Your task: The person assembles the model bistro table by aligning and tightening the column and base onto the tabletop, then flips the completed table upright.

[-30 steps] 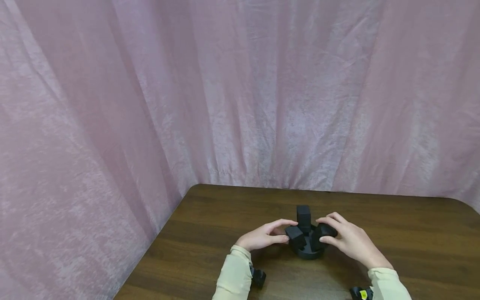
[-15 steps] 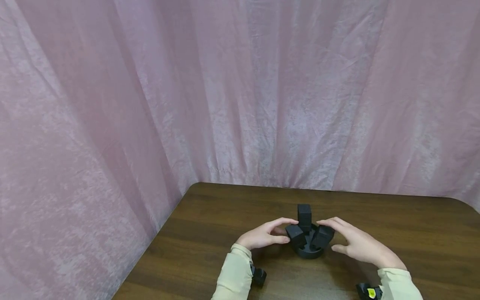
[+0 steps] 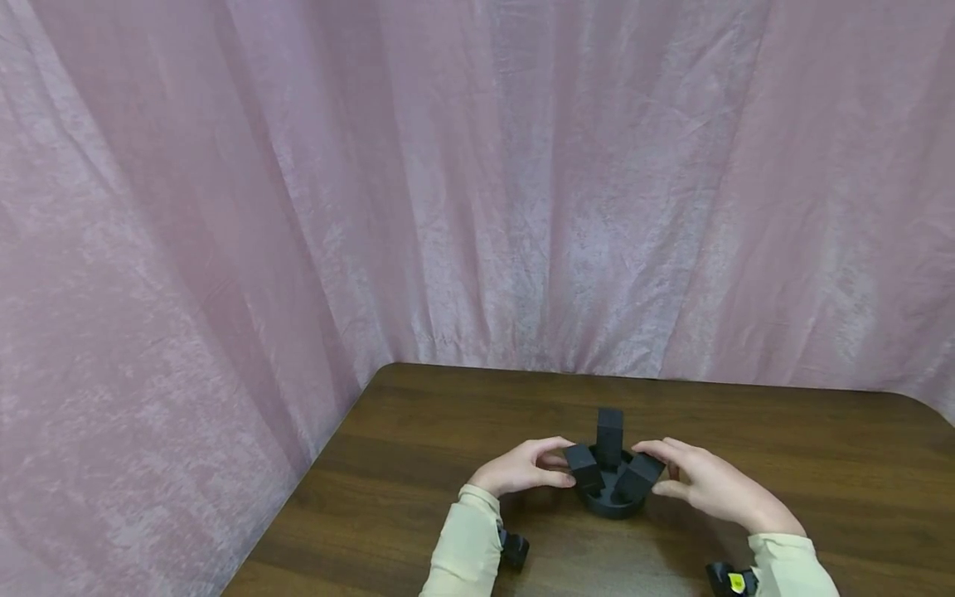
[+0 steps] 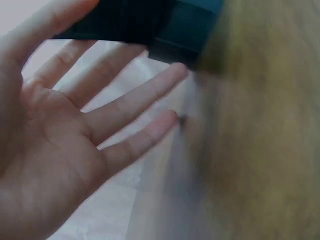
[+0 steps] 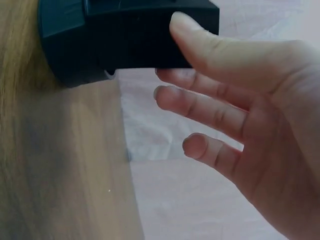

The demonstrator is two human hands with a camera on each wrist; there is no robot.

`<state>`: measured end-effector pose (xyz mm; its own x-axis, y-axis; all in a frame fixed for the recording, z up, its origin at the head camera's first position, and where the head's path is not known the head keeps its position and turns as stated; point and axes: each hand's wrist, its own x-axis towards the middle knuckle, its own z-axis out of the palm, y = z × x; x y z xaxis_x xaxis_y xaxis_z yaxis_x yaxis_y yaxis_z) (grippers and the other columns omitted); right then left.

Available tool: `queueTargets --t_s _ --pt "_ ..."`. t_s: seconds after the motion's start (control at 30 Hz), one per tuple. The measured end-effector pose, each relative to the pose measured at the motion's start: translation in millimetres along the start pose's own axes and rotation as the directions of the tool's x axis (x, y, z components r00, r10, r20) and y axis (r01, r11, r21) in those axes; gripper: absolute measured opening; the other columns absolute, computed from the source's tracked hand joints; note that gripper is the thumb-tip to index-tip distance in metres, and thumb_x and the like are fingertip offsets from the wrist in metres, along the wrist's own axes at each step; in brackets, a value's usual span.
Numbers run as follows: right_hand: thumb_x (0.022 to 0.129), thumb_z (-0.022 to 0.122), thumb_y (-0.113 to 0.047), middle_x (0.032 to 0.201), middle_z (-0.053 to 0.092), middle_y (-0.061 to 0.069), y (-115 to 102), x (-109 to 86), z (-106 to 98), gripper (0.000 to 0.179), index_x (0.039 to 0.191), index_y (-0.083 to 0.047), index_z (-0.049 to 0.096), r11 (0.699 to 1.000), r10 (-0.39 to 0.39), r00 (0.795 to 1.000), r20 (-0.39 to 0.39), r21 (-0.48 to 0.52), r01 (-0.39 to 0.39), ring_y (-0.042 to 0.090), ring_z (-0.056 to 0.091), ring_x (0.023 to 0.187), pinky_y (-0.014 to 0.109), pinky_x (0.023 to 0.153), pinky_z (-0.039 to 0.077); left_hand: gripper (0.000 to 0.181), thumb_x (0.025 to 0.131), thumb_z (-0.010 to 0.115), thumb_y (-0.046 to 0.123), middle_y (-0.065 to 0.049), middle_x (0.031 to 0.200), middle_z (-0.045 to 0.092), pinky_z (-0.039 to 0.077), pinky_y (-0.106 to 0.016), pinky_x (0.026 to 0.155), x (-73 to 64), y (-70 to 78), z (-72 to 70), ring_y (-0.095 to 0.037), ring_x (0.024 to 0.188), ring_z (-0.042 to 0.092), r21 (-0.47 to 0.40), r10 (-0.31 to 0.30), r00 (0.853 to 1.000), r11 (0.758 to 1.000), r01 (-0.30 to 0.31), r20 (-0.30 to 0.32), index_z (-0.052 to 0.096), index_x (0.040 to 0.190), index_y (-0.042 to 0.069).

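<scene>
A black round holder [image 3: 613, 507] with three upright rectangular blocks stands on the table. My left hand [image 3: 518, 469] pinches the left block [image 3: 584, 467] between thumb and forefinger. In the left wrist view that block [image 4: 135, 22] crosses the top, while the other fingers [image 4: 135, 107] stay spread and straighter. The right block [image 3: 640, 476] is pinched by my right hand [image 3: 709, 481]. In the right wrist view the right thumb [image 5: 200, 42] presses its side, and the forefinger is mostly hidden behind it. At the back, the third block [image 3: 609, 437] is touched by neither hand.
The brown wooden table [image 3: 462, 406] has rounded far corners. Pink curtains [image 3: 522, 207] hang behind it and along its left side. Small black wrist cameras [image 3: 513, 550] sit under both cuffs.
My right hand loosened from the right block, drew back, then took hold of it again. The holder has turned slightly, its back block shifting right.
</scene>
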<state>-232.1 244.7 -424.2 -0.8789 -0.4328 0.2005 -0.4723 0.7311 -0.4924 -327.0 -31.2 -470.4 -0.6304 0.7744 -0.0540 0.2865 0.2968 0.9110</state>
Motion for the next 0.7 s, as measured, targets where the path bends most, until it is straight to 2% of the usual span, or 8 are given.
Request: queueTargets --t_s 0.07,0.17,0.37,0.6,0.7 --pt "0.075 0.068 -0.03 0.096 0.056 -0.008 1.4 -0.3 1.0 0.048 0.119 -0.02 0.053 1.0 -0.012 1.0 -0.016 -0.012 0.012 -0.005 0.043 0.068 0.019 0.057 0.037 0.048 0.08 0.067 0.023 0.0 0.116 0.061 0.045 -0.021 0.086 -0.2 0.1 0.7 -0.006 0.108 0.056 -0.011 -0.034 0.999 0.999 0.033 -0.019 0.049 0.124 0.027" --pt "0.071 0.07 -0.037 0.087 0.055 -0.014 2.4 -0.6 3.9 0.047 0.114 -0.024 0.055 0.998 -0.001 0.999 -0.053 -0.062 -0.002 -0.005 0.043 0.066 0.019 0.055 0.035 0.05 0.077 0.07 0.025 0.001 0.115 0.062 0.045 -0.022 0.086 -0.8 1.6 1.5 -0.007 0.109 0.056 -0.001 -0.061 0.997 0.998 0.061 -0.039 0.05 0.123 0.026" --pt "0.064 0.07 -0.05 0.077 0.049 -0.023 3.4 1.5 10.9 0.047 0.106 -0.037 0.055 0.985 0.018 0.993 -0.117 -0.17 -0.038 -0.005 0.046 0.068 0.019 0.055 0.032 0.049 0.076 0.071 0.028 0.002 0.113 0.063 0.045 -0.026 0.088 -3.2 5.4 0.3 -0.008 0.109 0.056 0.011 -0.081 0.996 0.997 0.081 -0.049 0.052 0.121 0.028" --pt "0.065 0.07 -0.049 0.074 0.048 -0.021 7.2 1.8 13.4 0.049 0.11 -0.036 0.056 0.985 0.031 0.991 -0.128 -0.167 -0.053 -0.003 0.045 0.067 0.019 0.055 0.031 0.055 0.074 0.069 0.043 0.006 0.129 0.051 0.045 -0.027 0.087 -3.8 8.4 -0.7 -0.008 0.111 0.054 0.174 -0.1 0.988 0.978 0.12 -0.115 0.048 0.124 0.032" --pt "0.065 0.069 -0.051 0.073 0.048 -0.019 8.1 1.1 14.4 0.05 0.111 -0.037 0.055 0.986 0.038 0.991 -0.127 -0.159 -0.058 -0.004 0.043 0.065 0.018 0.054 0.03 0.055 0.074 0.068 0.043 0.005 0.129 0.051 0.046 -0.025 0.086 -3.7 8.1 0.3 -0.008 0.109 0.055 0.21 -0.09 0.987 0.971 0.117 -0.133 0.049 0.125 0.031"
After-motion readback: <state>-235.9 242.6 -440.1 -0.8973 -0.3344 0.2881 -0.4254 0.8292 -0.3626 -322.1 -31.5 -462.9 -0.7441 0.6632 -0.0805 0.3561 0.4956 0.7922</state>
